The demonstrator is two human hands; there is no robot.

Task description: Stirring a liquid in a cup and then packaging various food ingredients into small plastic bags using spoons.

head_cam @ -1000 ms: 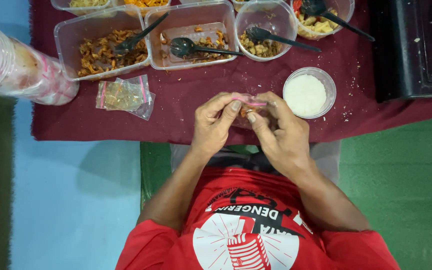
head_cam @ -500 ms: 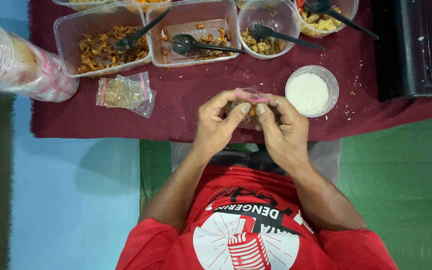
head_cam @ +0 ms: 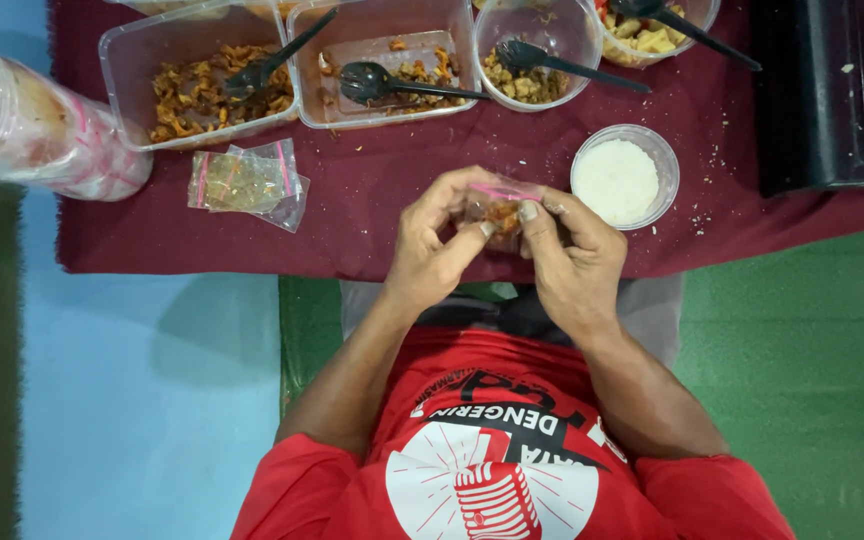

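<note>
- Pinching a small clear zip bag between both hands at the centre of the frame, just above the near edge of the maroon cloth on the worktop.
- Left hand: grip clamped on the bag's left side, thumb and fingertips pressed together over the plastic.
- Right hand: grip clamped on the bag's right side, fingertips set at the pink seal strip along the top.
- Inside the bag: a small portion of orange-brown food, seen through the plastic; whether the strip is fully pressed shut cannot be told.
- Step in hand, by judgement: closing the filled bag along its pink strip.
- Next move, by judgement: calls for an even pinch run along the whole strip, bag kept upright so nothing spills, then a free spot on the cloth for setting it down.
- Just right of the hands: a round tub of white grains.
- Left of centre: two more small zip bags lying flat on the cloth.
- Along the top of the frame: clear containers of fried snacks with black spoons resting in them.
- Upper left: a large plastic jar lying on its side.
</note>
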